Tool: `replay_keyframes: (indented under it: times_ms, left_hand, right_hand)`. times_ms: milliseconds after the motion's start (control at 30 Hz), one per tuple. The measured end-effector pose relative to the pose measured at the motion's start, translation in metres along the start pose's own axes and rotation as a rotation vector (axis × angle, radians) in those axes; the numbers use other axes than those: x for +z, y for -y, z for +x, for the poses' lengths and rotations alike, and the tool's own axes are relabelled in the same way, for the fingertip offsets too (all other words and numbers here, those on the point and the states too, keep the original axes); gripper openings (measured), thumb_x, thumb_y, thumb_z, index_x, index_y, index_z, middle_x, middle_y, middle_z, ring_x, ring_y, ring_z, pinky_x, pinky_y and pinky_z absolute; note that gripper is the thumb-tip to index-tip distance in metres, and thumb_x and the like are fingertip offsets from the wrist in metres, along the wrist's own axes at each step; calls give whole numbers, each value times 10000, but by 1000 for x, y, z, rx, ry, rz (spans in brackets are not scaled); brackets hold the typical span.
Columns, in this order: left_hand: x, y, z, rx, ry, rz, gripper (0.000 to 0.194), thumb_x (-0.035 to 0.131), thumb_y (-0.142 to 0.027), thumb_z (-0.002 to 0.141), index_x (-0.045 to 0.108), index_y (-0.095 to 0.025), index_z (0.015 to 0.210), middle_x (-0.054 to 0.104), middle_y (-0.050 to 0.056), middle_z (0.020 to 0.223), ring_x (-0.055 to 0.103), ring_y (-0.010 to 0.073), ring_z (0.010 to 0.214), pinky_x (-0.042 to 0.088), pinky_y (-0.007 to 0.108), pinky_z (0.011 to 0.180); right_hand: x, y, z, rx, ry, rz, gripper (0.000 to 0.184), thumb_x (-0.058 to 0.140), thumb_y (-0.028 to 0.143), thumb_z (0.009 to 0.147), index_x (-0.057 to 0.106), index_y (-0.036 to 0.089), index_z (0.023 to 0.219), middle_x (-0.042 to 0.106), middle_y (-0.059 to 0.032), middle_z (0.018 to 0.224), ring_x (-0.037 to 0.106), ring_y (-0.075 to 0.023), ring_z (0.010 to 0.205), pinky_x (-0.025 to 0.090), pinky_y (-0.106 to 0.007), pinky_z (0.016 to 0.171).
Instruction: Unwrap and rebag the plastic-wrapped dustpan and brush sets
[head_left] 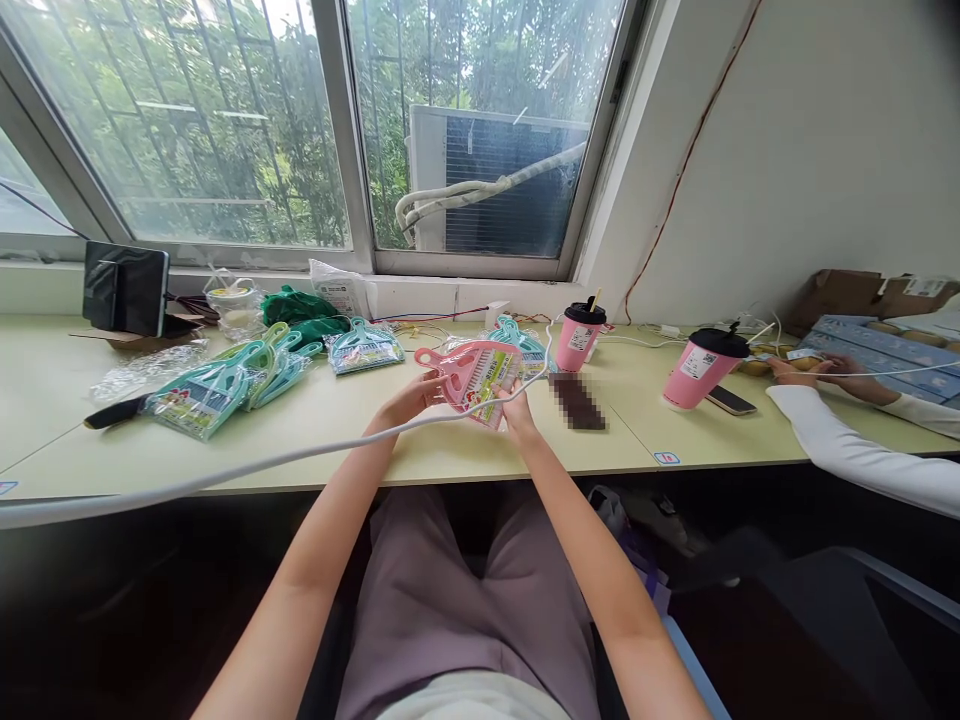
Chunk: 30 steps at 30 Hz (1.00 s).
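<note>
Between my two hands is a pink mini dustpan set (469,378) in clear wrap with a printed label, held just above the table's front part. My left hand (411,398) grips its left side near the handle, fingers closed. On its lower right edge my right hand (516,410) is closed too. A white cable (352,443) crosses in front of the set. Behind it lies a teal wrapped dustpan set (525,345), partly hidden. Another teal set (365,347) lies to the left, and several more teal and green sets (217,385) are piled farther left.
A black-handled tool (116,412) lies by the pile. Two pink lidded cups (577,340) (701,370) and a phone (729,400) stand or lie to the right. A tablet (126,288) leans at the back left. A co-worker's hands (817,373) handle something at the far right.
</note>
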<state>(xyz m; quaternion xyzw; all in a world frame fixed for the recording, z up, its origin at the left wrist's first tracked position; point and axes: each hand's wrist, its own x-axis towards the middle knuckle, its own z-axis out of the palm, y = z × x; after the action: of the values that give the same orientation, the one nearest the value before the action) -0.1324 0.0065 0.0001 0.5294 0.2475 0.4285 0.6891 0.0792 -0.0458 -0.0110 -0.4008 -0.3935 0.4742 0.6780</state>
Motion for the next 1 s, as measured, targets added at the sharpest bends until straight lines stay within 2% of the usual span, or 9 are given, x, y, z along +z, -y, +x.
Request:
replay_keyframes:
  times_ms: [133,300,400,533,667,833,900,1000]
  left_hand:
    - [4,1,-5,-40,47,56,382,783,-284,790,669,-194,1144,698,100,1126,711,226,915,571,360,831]
    - [4,0,-7,-58,16,145,352,772,-373,799,705,-144,1058,718,120,990,714,232,862,564,374,835]
    - [6,2,-5,-23,-10,112,361,760,-416,802,717,-145,1037,728,119,956,710,223,829,553,366,835]
    - [8,5,-1,11,-91,111,297,799,-357,764,735,-144,960,735,109,925,695,204,800,543,318,778]
    - [5,6,0,88,-159,78,238,808,-305,734,739,-137,888,737,99,884,685,200,778,542,310,736]
    - [3,8,5,127,-179,47,285,837,-298,692,741,-134,905,739,103,854,696,226,824,553,325,748]
    - [1,8,8,110,-218,-14,322,822,-377,718,739,-146,927,734,91,803,700,221,790,556,319,732]
    - [-3,6,10,46,-241,-161,381,705,-546,804,724,-169,858,687,47,643,689,191,667,562,303,680]
  right_hand:
    - [-9,12,6,49,0,-43,333,685,141,720,591,275,1010,696,2,1046,641,-182,1057,524,-377,975]
    - [-17,25,5,42,78,-57,354,696,133,719,607,269,1033,701,-5,1056,624,-193,1111,514,-390,999]
    - [-15,30,0,70,142,-44,374,685,166,753,604,275,1102,701,-17,1094,599,-198,1176,506,-386,1016]
    - [-8,33,-4,92,153,8,404,665,209,799,573,300,1182,673,-18,1193,580,-191,1219,505,-374,1025]
    - [-5,32,1,75,87,57,398,602,216,835,539,301,1218,665,-23,1161,638,-178,1083,553,-365,934]
    - [-9,27,3,58,51,24,450,577,121,777,558,281,1197,678,-3,1002,661,-140,905,565,-308,852]
    - [-9,25,1,44,37,24,486,560,93,759,559,278,1208,681,1,967,660,-134,893,565,-298,837]
    - [-8,23,-3,25,24,68,501,562,90,752,569,275,1217,688,-10,970,661,-140,912,569,-303,832]
